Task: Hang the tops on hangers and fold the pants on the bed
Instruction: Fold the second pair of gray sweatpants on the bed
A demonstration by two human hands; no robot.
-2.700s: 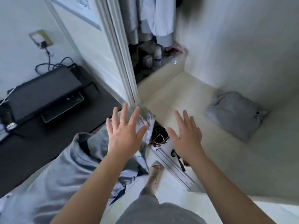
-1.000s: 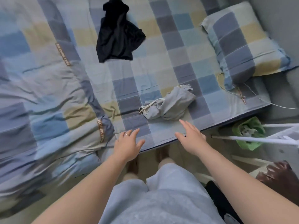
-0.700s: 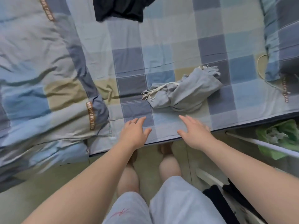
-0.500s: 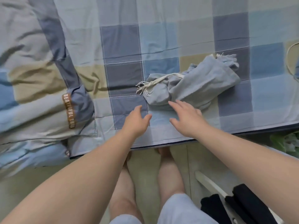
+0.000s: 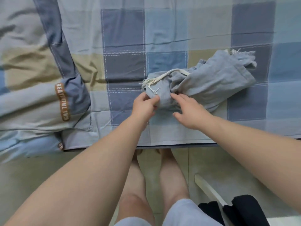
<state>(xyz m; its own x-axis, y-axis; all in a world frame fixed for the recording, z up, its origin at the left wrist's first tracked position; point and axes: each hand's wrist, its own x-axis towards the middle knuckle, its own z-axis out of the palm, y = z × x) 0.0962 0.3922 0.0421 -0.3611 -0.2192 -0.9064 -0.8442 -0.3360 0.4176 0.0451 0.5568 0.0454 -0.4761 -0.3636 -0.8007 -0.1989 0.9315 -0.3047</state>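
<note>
Bed: fills the far half of my view; checked sheet in blue, grey & tan squares, near edge runs left to right across the middle.
Quilt: same check pattern, rumpled, heaped on the left side of the bed & spilling over its near edge.
Floor: pale, near side; I see the person's bare legs & feet standing at the bed edge, btwn the two forearms.
Pants: grey-blue, bunched in a loose bundle on the sheet, right of centre, close to the near edge; not folded yet. Frayed hems point far-right, waist end points left.
Dark clothes: black pile, near-right corner, on the floor side.
White bar: slanted, just left of the dark clothes; can't tell what it belongs to.
Right hand: fingers straight & spread, tips touching the near side of the pants bundle; nothing gripped.
Left hand: thumb & fingers closed in a pinch on the waist end of the pants, at its near-left corner.
Drawstring: cream cord w/ tasselled ends, lying across the waist end, just far of the left hand.
Brown label: strip w/ white lettering on the quilt, well left of the pants.
</note>
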